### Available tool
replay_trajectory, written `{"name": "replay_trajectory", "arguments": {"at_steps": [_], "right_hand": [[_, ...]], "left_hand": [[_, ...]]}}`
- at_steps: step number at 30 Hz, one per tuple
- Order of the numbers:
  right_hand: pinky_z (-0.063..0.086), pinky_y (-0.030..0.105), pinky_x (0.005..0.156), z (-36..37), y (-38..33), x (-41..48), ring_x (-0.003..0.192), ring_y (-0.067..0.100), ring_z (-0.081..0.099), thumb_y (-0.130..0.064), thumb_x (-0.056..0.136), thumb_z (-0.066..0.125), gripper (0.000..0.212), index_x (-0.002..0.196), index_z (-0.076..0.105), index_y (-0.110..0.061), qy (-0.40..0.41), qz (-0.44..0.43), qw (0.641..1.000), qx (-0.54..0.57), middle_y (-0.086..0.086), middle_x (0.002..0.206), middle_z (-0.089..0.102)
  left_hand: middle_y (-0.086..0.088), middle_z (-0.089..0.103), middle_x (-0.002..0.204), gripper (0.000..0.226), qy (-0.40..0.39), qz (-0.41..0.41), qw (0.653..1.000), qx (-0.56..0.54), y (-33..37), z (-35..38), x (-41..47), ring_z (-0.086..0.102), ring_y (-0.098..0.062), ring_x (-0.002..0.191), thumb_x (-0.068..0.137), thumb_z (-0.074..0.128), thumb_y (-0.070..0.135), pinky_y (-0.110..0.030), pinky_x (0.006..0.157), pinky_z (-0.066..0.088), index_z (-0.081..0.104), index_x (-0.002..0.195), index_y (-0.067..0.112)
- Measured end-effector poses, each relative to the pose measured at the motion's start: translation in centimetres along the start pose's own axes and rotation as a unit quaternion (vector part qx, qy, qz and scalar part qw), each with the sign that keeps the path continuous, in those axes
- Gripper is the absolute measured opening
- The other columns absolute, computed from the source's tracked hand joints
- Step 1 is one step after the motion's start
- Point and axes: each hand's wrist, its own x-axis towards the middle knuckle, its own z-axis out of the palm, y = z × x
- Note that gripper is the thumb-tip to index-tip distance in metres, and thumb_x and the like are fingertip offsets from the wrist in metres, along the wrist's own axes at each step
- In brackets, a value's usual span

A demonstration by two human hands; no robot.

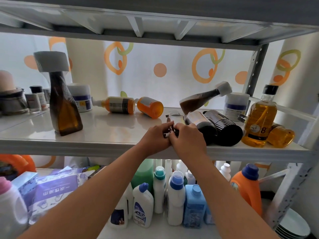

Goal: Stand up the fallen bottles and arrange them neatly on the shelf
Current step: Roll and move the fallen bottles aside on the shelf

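On the white shelf (107,128), a tall brown bottle with a white cap (62,104) stands upright at the left. Two orange bottles (119,105) (150,106) lie on their sides at the back. A dark brown bottle (202,125) lies on its side near the front, its neck end toward me. My left hand (157,137) and my right hand (188,137) meet at that neck end, fingers curled around its small cap, which they mostly hide. A black cylinder bottle (224,130) lies beside it. A brown white-capped bottle (203,99) leans tilted behind.
A yellow-liquid bottle (259,121) stands at the right with another yellow bottle (281,137) fallen beside it. White jars (81,97) (236,104) stand at the back. Small jars and a pot (13,102) crowd the left end. The lower shelf holds several detergent bottles (176,197).
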Motion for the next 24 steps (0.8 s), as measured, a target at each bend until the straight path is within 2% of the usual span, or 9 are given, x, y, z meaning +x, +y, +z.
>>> {"name": "replay_trajectory", "arguments": {"at_steps": [5, 8, 11, 12, 16, 21, 24], "right_hand": [[0.051, 0.030, 0.075, -0.3, -0.5, 0.4, 0.090, 0.024, 0.063, -0.036, 0.096, 0.045, 0.032, 0.122, 0.057, -0.022, -0.001, 0.004, 0.999, -0.049, 0.009, 0.111, 0.057], [0.049, 0.028, 0.073, -0.3, -1.0, 0.9, 0.092, 0.023, 0.062, -0.036, 0.095, 0.047, 0.032, 0.120, 0.057, -0.021, 0.011, 0.001, 0.999, -0.052, 0.009, 0.113, 0.055], [0.049, 0.027, 0.075, 0.1, -1.6, 1.7, 0.096, 0.023, 0.061, -0.035, 0.093, 0.049, 0.033, 0.121, 0.057, -0.019, 0.016, -0.026, 0.999, -0.033, 0.009, 0.114, 0.057], [0.048, 0.026, 0.076, 0.3, -1.9, 2.0, 0.095, 0.022, 0.060, -0.034, 0.092, 0.050, 0.033, 0.119, 0.058, -0.018, 0.013, -0.038, 0.999, -0.023, 0.009, 0.111, 0.058], [0.037, 0.018, 0.075, 1.1, -3.5, 3.6, 0.096, 0.018, 0.059, -0.036, 0.090, 0.056, 0.037, 0.118, 0.058, -0.013, -0.006, -0.066, 0.997, 0.030, 0.007, 0.110, 0.063], [0.032, 0.018, 0.076, 2.3, -5.7, 7.0, 0.103, 0.021, 0.058, -0.029, 0.086, 0.062, 0.040, 0.121, 0.057, -0.010, -0.024, -0.066, 0.994, 0.078, 0.008, 0.115, 0.063], [0.036, 0.024, 0.080, 4.2, -6.6, 9.8, 0.109, 0.024, 0.054, -0.032, 0.084, 0.064, 0.047, 0.124, 0.053, -0.010, -0.068, -0.027, 0.993, 0.090, 0.010, 0.117, 0.061]], "left_hand": [[-0.006, 0.061, 0.129, 0.057, -0.030, -0.003, 0.999, -0.040, 0.2, -0.6, -0.1, 0.057, -0.016, 0.119, 0.084, 0.063, 0.011, -0.031, 0.100, 0.047, 0.047, 0.139, 0.014], [-0.005, 0.059, 0.132, 0.059, -0.036, -0.016, 0.994, -0.101, 0.1, -1.4, -0.4, 0.056, -0.015, 0.120, 0.084, 0.065, 0.008, -0.030, 0.099, 0.048, 0.046, 0.139, 0.015], [-0.003, 0.062, 0.127, 0.050, -0.007, -0.042, 0.993, -0.111, -0.5, -2.7, -0.5, 0.059, -0.011, 0.114, 0.086, 0.062, 0.007, -0.016, 0.086, 0.049, 0.052, 0.134, 0.017], [-0.004, 0.063, 0.125, 0.046, 0.011, -0.056, 0.993, -0.108, -0.8, -3.2, -0.4, 0.060, -0.011, 0.110, 0.087, 0.060, 0.007, -0.016, 0.084, 0.049, 0.053, 0.132, 0.017], [-0.008, 0.066, 0.118, 0.033, 0.083, -0.092, 0.989, -0.080, -2.4, -5.0, 0.7, 0.062, -0.019, 0.106, 0.093, 0.051, 0.014, -0.033, 0.092, 0.051, 0.057, 0.125, 0.013], [-0.006, 0.064, 0.117, 0.038, 0.085, -0.146, 0.984, -0.055, -4.4, -6.5, 3.8, 0.058, -0.021, 0.106, 0.093, 0.041, 0.023, -0.034, 0.088, 0.048, 0.053, 0.128, 0.015], [-0.010, 0.063, 0.109, 0.039, 0.098, -0.172, 0.975, -0.097, -5.6, -6.7, 5.7, 0.055, -0.020, 0.092, 0.092, 0.037, 0.025, -0.030, 0.074, 0.041, 0.056, 0.124, 0.014]]}}
